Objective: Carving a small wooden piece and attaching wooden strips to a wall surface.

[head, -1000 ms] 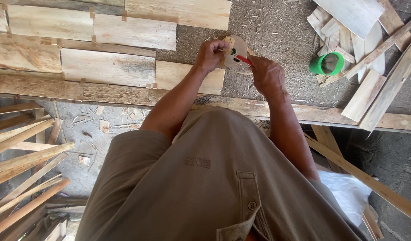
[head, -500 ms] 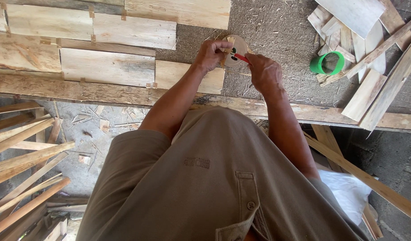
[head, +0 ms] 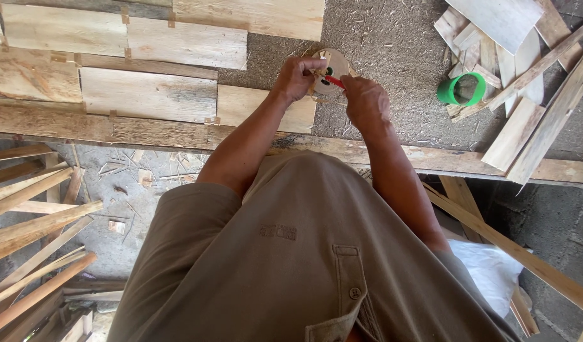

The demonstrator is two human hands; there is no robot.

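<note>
My left hand (head: pixel 296 77) grips the left edge of a small round wooden disc (head: pixel 334 63) with a dark hole near its middle, held just above the rough bench top. My right hand (head: pixel 366 101) is closed around a red-handled tool (head: pixel 334 82) whose tip rests against the face of the disc. Both forearms reach forward over my khaki shirt. The tool's working end is partly hidden by my fingers.
Pale wooden boards (head: pixel 149 95) lie side by side on the bench at the left. A green ring-shaped roll (head: pixel 461 88) sits among scrap wood offcuts (head: pixel 532 120) at the right. Long wooden slats (head: pixel 32 240) lie on the floor at lower left. A white sheet (head: pixel 494 269) lies at lower right.
Both hands stay on the disc and the red-handled tool; they have shifted very slightly, with no clear change in grip.
</note>
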